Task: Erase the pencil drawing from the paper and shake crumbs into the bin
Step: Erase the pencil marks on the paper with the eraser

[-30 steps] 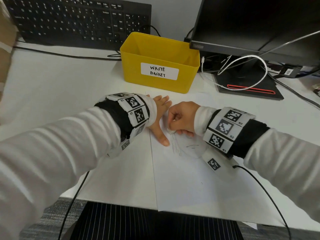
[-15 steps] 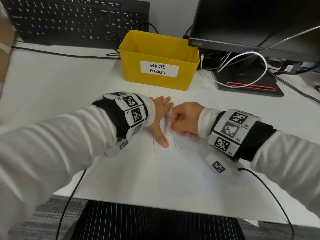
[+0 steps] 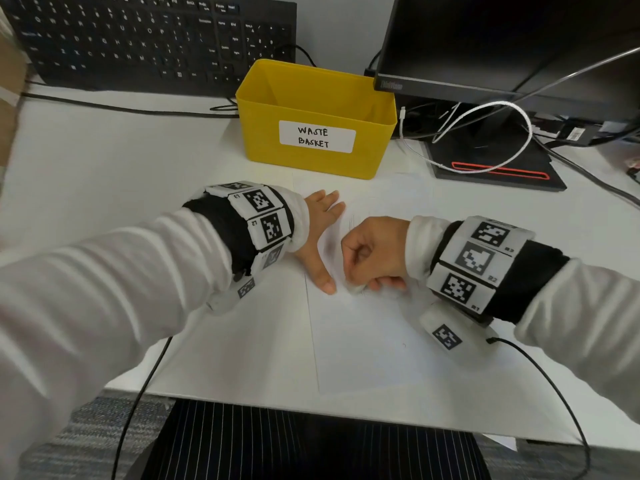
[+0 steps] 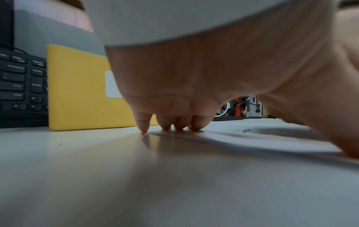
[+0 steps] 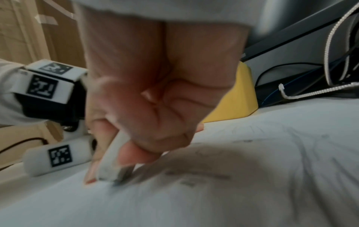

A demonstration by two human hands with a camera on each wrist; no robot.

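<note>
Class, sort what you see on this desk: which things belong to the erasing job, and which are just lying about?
Job:
paper, held flat by the left hand
eraser, gripped in the right hand
yellow waste basket

Lying about:
keyboard
monitor
white cable

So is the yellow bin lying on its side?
No, the yellow bin stands upright on the desk, its open top facing up.
</note>
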